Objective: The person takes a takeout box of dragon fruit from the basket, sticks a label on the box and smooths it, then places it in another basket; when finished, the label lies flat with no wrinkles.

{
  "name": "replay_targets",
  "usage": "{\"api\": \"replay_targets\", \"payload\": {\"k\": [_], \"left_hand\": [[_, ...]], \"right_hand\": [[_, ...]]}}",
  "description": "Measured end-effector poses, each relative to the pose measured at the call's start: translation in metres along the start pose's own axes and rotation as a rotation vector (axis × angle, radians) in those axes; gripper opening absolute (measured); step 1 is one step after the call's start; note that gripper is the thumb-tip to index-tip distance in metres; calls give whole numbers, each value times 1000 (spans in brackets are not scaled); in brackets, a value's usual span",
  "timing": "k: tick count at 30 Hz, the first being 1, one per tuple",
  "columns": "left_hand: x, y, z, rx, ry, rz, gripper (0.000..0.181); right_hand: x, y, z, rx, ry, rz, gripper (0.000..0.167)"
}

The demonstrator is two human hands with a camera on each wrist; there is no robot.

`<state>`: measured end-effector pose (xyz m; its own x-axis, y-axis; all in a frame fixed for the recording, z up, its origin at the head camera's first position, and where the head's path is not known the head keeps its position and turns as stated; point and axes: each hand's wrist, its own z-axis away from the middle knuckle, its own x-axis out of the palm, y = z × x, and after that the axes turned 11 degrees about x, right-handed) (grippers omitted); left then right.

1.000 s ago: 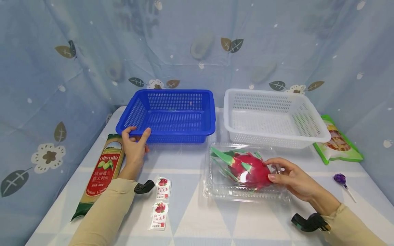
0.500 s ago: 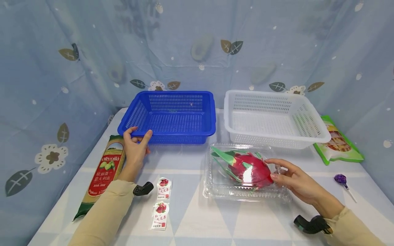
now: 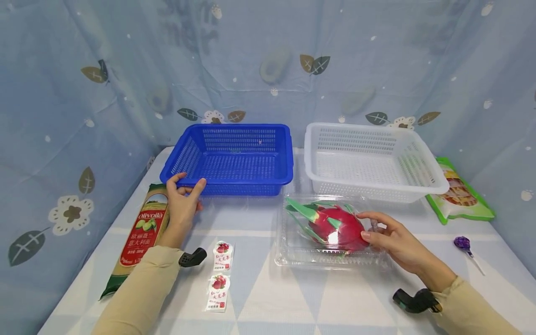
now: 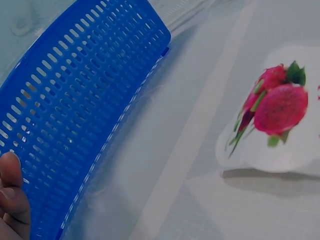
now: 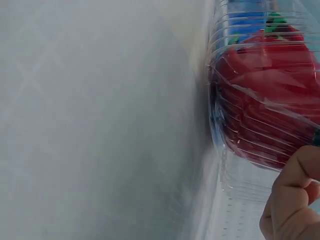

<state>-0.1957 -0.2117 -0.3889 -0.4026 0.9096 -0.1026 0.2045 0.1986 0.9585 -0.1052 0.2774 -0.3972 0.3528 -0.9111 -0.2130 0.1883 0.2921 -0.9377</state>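
Observation:
A clear plastic clamshell box (image 3: 293,256) holds a red dragon fruit (image 3: 343,228) with green leafy tips, in front of the white basket. My right hand (image 3: 395,242) pinches the box's right end between thumb and fingers. In the right wrist view, the red fruit (image 5: 270,95) shows through the ribbed plastic, the hand (image 5: 295,195) at its lower edge. My left hand (image 3: 182,204) grips the front left rim of a blue basket (image 3: 243,188), thumb on the rim. Only some fingers (image 4: 12,192) of it show in the left wrist view.
A white basket (image 3: 377,188) stands right of the blue one. A spaghetti pack (image 3: 142,228) lies by the left forearm. Two dragon fruit labels (image 3: 222,256) lie at centre left. A green snack bag (image 3: 460,193) and a purple lollipop (image 3: 462,243) lie at the right.
My right hand has shifted slightly left, and the box with the dragon fruit has moved a little with it. The left hand keeps its grip on the blue basket's rim.

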Motion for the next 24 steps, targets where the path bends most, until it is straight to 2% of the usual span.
{"api": "replay_targets", "payload": {"k": [4, 8, 14, 20, 24], "left_hand": [[1, -16, -7, -11, 26, -43, 65], [2, -20, -8, -1, 32, -70, 66], [3, -10, 1, -33, 22, -46, 60], [3, 11, 9, 1, 12, -28, 59], [3, 6, 5, 2, -18, -10, 60]], "right_hand": [[0, 1, -6, -19, 4, -13, 40], [1, 1, -12, -34, 3, -33, 39], [5, 2, -18, -53, -23, -50, 38], [4, 1, -19, -53, -34, -34, 41], [-1, -3, -16, -43, -30, 5, 45]]}}
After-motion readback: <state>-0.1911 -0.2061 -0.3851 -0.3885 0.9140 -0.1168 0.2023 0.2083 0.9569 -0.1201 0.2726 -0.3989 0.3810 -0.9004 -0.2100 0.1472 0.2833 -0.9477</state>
